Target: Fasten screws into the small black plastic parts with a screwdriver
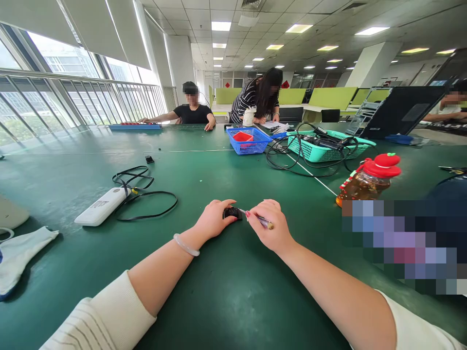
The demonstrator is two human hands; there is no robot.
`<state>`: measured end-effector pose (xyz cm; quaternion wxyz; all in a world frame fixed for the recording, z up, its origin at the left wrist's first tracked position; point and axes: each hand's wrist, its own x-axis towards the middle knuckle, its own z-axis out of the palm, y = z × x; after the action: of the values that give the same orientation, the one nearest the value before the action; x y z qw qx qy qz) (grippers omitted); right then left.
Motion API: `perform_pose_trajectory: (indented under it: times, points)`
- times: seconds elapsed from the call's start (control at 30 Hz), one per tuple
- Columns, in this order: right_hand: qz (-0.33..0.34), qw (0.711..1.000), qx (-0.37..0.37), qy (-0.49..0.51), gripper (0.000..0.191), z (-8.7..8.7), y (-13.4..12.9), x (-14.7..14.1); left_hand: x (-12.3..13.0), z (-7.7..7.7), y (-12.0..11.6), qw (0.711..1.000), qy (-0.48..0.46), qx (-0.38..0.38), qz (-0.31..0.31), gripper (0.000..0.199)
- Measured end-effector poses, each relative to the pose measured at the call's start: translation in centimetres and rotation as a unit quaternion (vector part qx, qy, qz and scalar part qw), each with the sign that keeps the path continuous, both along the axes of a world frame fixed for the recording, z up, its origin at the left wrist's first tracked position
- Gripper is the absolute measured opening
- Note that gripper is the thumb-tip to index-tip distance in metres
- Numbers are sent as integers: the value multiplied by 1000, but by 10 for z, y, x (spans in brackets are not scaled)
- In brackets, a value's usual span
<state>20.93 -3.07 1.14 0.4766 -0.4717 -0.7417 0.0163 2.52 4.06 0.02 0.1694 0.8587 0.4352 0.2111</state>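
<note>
My left hand [211,219] pinches a small black plastic part [232,212] between thumb and fingers, holding it down at the tabletop. What kind of part it is cannot be made out. In my right hand [273,227] is a slim screwdriver [265,222] with a see-through handle and a yellowish end. Its thin metal shaft points left at the black part's right edge; whether the tip touches it is too small to tell. Both hands are low over the green table [233,291], close together.
A white power bank-like box [104,206] with a black cord lies left. Farther off stand a blue basket [251,146] and a green basket [317,154] with cables. A red-lidded bottle [368,180] is right. Two people are across the table, another at the far right.
</note>
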Motion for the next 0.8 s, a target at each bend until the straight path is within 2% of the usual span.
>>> perform_pose_trajectory:
  times: [0.17,0.5,0.8]
  points:
    - [40,998,36,-39,27,8,-10,-3,-1,-4,2,1000,-15,-4,16,41]
    - [60,995,44,-74,9,3,-8,-3,-1,-5,3,999,4,32,7,29]
    - [84,969,98,-212,10,8,-12,-7,-2,-8,4,999,1,41,-3,26]
